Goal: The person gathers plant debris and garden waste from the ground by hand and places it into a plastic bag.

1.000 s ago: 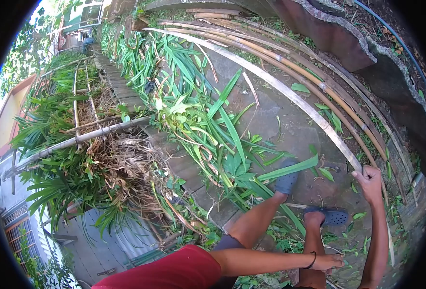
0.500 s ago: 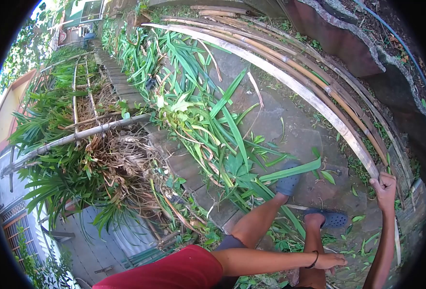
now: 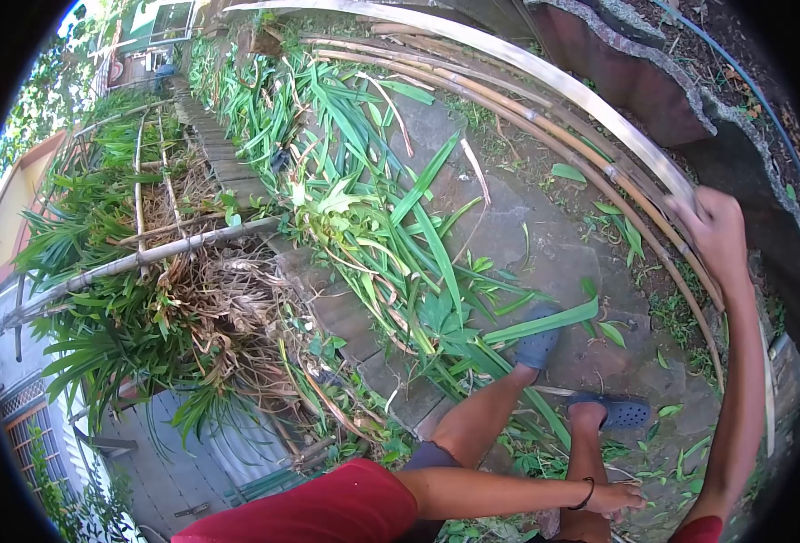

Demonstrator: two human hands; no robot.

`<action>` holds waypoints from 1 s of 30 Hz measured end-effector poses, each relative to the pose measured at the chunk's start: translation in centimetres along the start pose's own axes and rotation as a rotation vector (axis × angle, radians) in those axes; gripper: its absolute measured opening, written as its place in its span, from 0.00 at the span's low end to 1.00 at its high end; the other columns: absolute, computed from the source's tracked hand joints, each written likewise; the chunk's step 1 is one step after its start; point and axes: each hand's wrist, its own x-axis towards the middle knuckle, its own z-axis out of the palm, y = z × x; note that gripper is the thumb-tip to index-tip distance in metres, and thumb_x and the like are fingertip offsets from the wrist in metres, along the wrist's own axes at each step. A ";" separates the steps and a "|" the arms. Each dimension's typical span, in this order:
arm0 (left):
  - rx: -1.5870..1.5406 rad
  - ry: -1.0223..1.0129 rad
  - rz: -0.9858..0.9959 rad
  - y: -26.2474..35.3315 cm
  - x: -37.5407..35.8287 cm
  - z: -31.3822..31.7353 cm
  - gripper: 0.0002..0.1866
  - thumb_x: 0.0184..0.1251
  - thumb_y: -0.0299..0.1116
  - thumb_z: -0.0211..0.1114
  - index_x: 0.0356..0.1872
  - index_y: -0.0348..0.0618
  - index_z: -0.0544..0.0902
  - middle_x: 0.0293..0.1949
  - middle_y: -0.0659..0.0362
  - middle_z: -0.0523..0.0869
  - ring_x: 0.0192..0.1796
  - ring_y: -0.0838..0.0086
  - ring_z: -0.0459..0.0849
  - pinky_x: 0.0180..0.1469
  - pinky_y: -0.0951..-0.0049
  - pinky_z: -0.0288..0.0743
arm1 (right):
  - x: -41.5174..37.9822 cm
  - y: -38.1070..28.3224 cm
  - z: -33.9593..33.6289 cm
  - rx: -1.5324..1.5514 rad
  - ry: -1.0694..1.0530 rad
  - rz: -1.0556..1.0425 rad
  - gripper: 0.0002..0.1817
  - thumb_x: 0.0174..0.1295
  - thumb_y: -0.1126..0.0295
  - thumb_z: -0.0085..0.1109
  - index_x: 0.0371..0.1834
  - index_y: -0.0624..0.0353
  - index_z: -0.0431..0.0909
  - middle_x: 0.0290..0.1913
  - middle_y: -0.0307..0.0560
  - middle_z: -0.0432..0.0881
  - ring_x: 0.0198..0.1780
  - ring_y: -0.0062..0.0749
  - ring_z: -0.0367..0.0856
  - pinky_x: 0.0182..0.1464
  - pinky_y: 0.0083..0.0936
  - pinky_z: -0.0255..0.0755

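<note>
My right hand [image 3: 715,226] is closed round the near end of a long pale strip [image 3: 554,77], which curves up and away to the upper left. Red cloth covers the shoulder of my left arm, and a dark band circles that wrist. At the lower right, my left hand [image 3: 619,498] hangs beside my leg, fingers loosely bent and a little apart, with nothing visible in them. Several bamboo poles [image 3: 545,122] lie on the ground beneath the strip. Below them are my feet in dark clogs [image 3: 624,412], near long cut green leaves [image 3: 436,244].
Leafy plants [image 3: 101,235] and dry stalks fill the left, with a bamboo rail [image 3: 146,253] across them. A row of tiles [image 3: 228,149] edges the paved path [image 3: 554,262]. Rusty corrugated sheets [image 3: 626,81] stand at the upper right, near a blue hose [image 3: 735,68].
My right hand has moved up, lifting the pale strip away from the ground and shifting it toward the corrugated sheets. More ground and green leaves show beside the poles. My left hand has barely moved.
</note>
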 end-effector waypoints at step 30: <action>-0.255 0.058 0.130 4.9 -5.2 0.1 0.22 0.80 0.41 0.53 0.63 0.32 0.76 0.60 0.53 0.82 0.60 0.70 0.79 0.62 0.66 0.74 | 2.4 11.3 13.1 -0.653 -0.057 0.328 0.25 0.67 0.70 0.53 0.69 0.54 0.68 0.69 0.57 0.69 0.59 0.45 0.82 0.50 0.36 0.82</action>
